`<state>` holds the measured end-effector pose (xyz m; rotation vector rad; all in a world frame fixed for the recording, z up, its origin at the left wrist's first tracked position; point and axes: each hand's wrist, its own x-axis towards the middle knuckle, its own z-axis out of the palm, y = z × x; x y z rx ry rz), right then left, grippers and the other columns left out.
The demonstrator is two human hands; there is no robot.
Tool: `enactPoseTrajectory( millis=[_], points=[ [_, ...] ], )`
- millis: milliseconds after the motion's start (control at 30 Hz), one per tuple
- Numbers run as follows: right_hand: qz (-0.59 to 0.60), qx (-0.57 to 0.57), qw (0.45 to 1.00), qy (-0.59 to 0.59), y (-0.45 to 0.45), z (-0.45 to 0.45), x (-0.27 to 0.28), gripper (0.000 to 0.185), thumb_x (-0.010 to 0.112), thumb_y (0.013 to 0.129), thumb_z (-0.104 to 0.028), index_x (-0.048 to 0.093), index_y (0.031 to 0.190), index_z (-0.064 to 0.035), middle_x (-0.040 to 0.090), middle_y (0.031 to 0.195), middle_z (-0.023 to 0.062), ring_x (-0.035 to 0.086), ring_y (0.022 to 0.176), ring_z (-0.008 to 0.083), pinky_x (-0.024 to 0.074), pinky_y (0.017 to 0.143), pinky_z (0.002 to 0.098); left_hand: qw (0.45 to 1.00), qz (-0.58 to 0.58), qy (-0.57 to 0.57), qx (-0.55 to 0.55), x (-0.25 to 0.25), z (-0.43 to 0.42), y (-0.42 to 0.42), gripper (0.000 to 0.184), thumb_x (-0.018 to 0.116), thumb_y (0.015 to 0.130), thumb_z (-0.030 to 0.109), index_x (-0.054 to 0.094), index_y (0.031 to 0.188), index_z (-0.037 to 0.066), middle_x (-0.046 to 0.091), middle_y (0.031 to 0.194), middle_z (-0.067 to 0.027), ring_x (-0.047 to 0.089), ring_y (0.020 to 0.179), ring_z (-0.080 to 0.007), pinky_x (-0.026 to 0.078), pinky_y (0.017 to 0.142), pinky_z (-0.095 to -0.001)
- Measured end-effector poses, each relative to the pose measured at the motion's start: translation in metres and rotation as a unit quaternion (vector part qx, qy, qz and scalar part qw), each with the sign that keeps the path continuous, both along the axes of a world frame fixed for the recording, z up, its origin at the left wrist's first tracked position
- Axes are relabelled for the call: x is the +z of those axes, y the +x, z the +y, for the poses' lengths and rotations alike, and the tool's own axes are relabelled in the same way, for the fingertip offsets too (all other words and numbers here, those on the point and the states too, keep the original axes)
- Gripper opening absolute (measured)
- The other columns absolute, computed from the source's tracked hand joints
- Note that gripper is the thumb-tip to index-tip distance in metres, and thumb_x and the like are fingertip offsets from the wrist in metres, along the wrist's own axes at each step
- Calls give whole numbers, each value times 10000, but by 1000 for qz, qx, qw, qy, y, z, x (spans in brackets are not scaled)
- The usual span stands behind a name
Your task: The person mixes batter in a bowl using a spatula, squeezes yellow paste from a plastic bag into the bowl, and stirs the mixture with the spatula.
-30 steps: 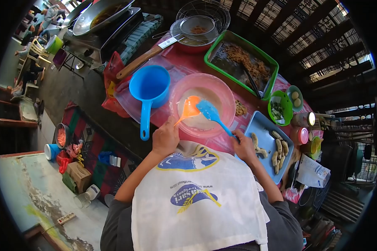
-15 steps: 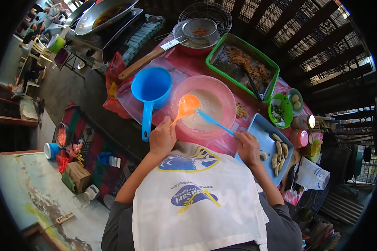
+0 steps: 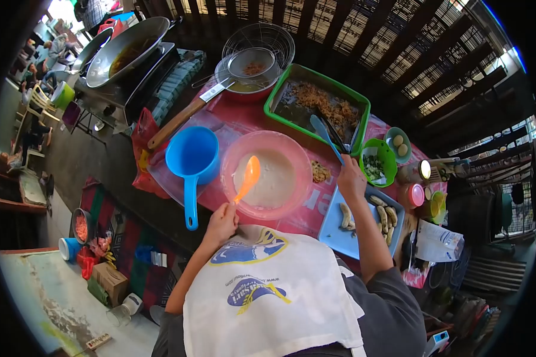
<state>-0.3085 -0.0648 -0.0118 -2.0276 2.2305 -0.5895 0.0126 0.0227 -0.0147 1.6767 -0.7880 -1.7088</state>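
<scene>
My left hand [image 3: 223,222] is closed around the handle of an orange plastic ladle [image 3: 251,174]. Its bowl is tilted above the pink basin [image 3: 301,193], which holds a pale, creamy batter [image 3: 274,178]. A slim blue plastic spoon [image 3: 326,135] points up and away from my right hand [image 3: 352,179], whose fingers are wrapped around its lower end. That hand is raised over the near edge of the blue tray [image 3: 333,229], where several peeled bananas [image 3: 387,218] lie. Beyond the spoon is a green-rimmed tray [image 3: 274,98] with brown fried bits and a dark-handled utensil [image 3: 333,128].
Left of the basin sits a blue dipper [image 3: 190,184]. A wooden-handled strainer [image 3: 178,122] rests across a bowl behind it. A wok [image 3: 128,53] stands on the stove at far left. To the right are a green basket [image 3: 384,172] of chopped greens and a bowl with eggs [image 3: 399,143].
My right hand has lifted the blue spoon out of the orange ladle and moved it up toward the green-rimmed tray. The ladle has turned on its side over the basin. The view has shifted.
</scene>
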Motion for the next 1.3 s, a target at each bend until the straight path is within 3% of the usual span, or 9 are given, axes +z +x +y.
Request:
enactPoseTrajectory(
  millis=[267,367,433,633,700,733,800,1000,1300],
  points=[
    [54,106,991,-66,12,-47,-26,206,492,745,-100,566,937,-111,572,849,111,552,830,288,444,691,391,979,197,44,-4,6,-14,-20,300,316,927,347,388,758,110,388,587,2,329,432,-58,272,381,-199],
    [-147,154,946,244,57,-22,-15,248,490,844,-265,580,942,-56,618,784,89,578,765,195,454,649,321,983,178,31,0,15,-20,-38,306,297,931,347,413,824,85,412,629,-2,346,460,-60,289,406,-202],
    [-449,174,800,359,100,10,8,332,452,881,-337,570,976,-41,619,834,61,560,761,132,441,634,267,990,137,-12,-37,12,-21,-53,308,295,932,336,436,874,68,414,630,-2,342,461,-69,305,418,-209],
    [-646,67,676,350,130,32,-2,277,445,891,-283,542,923,-26,569,755,46,547,663,130,436,587,256,955,-80,-100,-269,24,-16,-54,236,382,917,243,460,990,32,550,740,-53,542,632,-112,443,575,-240],
    [-550,60,748,367,112,22,5,224,452,891,-255,559,951,-68,565,739,19,537,621,114,430,542,246,929,-165,-194,-269,41,-8,-36,232,387,916,239,472,978,32,568,805,-65,560,695,-124,450,613,-243],
    [-363,122,868,314,100,12,-2,209,472,868,-232,583,890,-56,583,693,34,536,581,118,436,534,262,910,-207,-240,-267,51,-5,-27,230,390,915,236,478,973,32,577,837,-72,570,726,-131,453,631,-245],
    [-68,155,963,209,91,-2,3,220,487,811,-260,606,847,-78,611,677,119,596,645,271,457,585,396,967,64,-211,-131,87,-2,-10,245,402,911,275,462,998,54,563,918,-82,571,801,-165,456,706,-279],
    [-5,235,971,35,118,-22,-45,170,483,783,-170,589,898,-105,610,745,161,595,715,327,449,619,436,725,588,-358,18,194,31,9,473,275,855,561,369,1036,134,440,991,-77,499,874,-202,417,835,-398],
    [152,371,896,192,116,37,27,136,461,778,-111,568,858,-84,607,729,142,597,702,308,447,606,422,535,767,-347,-72,233,77,-10,396,400,849,511,364,1021,156,396,865,-39,428,770,-170,403,711,-374]
  ],
)
